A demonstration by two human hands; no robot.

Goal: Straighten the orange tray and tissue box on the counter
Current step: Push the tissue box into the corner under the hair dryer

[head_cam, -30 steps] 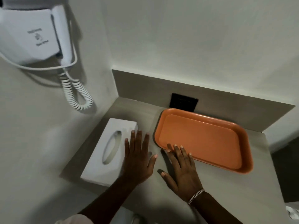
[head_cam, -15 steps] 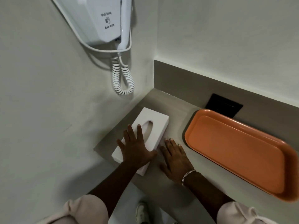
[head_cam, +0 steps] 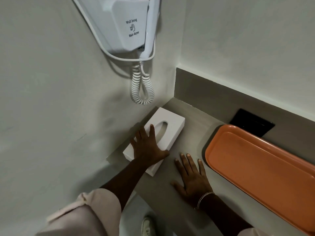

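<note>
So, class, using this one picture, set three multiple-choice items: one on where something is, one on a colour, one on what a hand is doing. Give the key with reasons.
1. Where is the tissue box?
A. inside the tray
B. by the left wall, under the hair dryer
C. on the floor

2. What colour is the tray?
A. orange
B. white
C. black

3. What is the left hand doing?
A. gripping the coiled cord
B. lifting the tray
C. lying flat on the tissue box

Key: 1 B, the box sits on the counter beside the wall; 2 A, its surface is plainly orange; 3 C, its palm and spread fingers cover the box top, while the right hand rests on the counter.
</note>
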